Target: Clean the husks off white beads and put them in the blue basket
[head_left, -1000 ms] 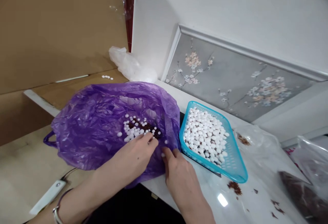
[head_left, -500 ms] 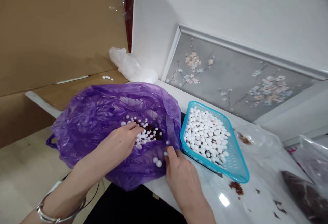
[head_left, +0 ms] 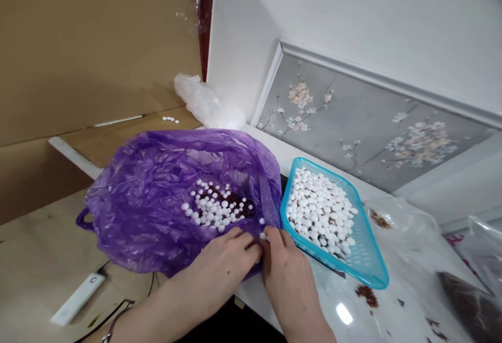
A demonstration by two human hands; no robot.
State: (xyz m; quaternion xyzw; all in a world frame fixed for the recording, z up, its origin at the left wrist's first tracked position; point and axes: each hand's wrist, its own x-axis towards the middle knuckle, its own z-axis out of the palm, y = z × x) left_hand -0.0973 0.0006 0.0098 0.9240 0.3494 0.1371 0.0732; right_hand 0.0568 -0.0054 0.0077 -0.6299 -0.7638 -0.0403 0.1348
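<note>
My left hand (head_left: pixel 229 259) and my right hand (head_left: pixel 288 267) meet at the near right edge of an open purple plastic bag (head_left: pixel 129 196). Between the curled fingertips of my right hand a small white ball (head_left: pixel 265 237) shows in part. My left fingers are bent against the right ones; what they pinch, if anything, is hidden. Inside the bag, several white balls (head_left: pixel 214 212) lie over dark reddish-brown bits (head_left: pixel 239 204). Just right of my hands stands a blue plastic basket (head_left: pixel 368 259) holding a heap of similar white balls (head_left: pixel 319 207).
Brown bits (head_left: pixel 367 296) and clear plastic (head_left: pixel 408 217) lie on the white table at right. A bag of dark material (head_left: pixel 466 301) is at the far right edge. Several white balls rest on cardboard (head_left: pixel 133 128) behind the bag. A white device with a cable (head_left: pixel 78 298) is lower left.
My left hand has moved from the balls inside the bag rightward and nearer, up against my right hand. The right hand stays at the bag's edge. The view has shifted slightly.
</note>
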